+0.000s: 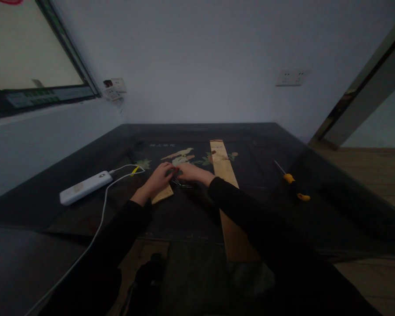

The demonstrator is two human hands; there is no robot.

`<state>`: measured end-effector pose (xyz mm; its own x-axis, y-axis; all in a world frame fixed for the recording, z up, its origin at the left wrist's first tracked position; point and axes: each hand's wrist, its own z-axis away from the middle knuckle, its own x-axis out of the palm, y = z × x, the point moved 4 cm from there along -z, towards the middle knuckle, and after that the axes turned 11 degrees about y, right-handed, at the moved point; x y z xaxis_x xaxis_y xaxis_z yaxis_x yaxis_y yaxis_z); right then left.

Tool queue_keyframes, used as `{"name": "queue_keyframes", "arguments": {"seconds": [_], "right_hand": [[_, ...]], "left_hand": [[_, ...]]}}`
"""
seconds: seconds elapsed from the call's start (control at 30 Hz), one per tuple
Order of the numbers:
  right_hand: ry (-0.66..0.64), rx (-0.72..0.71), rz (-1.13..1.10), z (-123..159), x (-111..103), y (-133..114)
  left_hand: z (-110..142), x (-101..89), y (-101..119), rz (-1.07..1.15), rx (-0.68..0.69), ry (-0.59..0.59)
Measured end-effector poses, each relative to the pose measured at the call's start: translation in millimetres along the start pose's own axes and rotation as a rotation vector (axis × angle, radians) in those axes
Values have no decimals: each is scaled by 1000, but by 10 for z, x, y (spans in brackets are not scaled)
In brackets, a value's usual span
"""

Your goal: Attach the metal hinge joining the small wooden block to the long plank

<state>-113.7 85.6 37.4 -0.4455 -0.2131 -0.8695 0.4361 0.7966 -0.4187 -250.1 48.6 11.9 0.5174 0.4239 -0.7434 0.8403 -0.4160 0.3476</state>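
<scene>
My left hand rests on a small wooden piece on the dark table, its fingers curled together at the tips. My right hand meets it from the right, fingers pinched close to the left fingertips. Small dark metal items lie just below the two hands; what the fingers hold is too small to make out. A long wooden strip runs from the table's back towards me, passing under my right sleeve.
A white power bank with a white cable lies at the left. A yellow-handled screwdriver lies at the right. Wall sockets sit on the back wall. A window is at the upper left, a doorway at the right.
</scene>
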Motion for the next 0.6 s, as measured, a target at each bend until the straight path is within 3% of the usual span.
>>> {"name": "queue_keyframes", "arguments": {"seconds": [0.13, 0.3, 0.47, 0.6], "right_hand": [[15, 70, -2, 172, -306, 114], [68, 87, -73, 613, -680, 178], [109, 127, -175, 1165, -909, 202], [198, 255, -322, 1546, -976, 311]], "left_hand": [[49, 25, 151, 85, 77, -140], [62, 12, 194, 122, 58, -227], [16, 20, 154, 158, 40, -236], [-18, 41, 78, 112, -22, -194]]}}
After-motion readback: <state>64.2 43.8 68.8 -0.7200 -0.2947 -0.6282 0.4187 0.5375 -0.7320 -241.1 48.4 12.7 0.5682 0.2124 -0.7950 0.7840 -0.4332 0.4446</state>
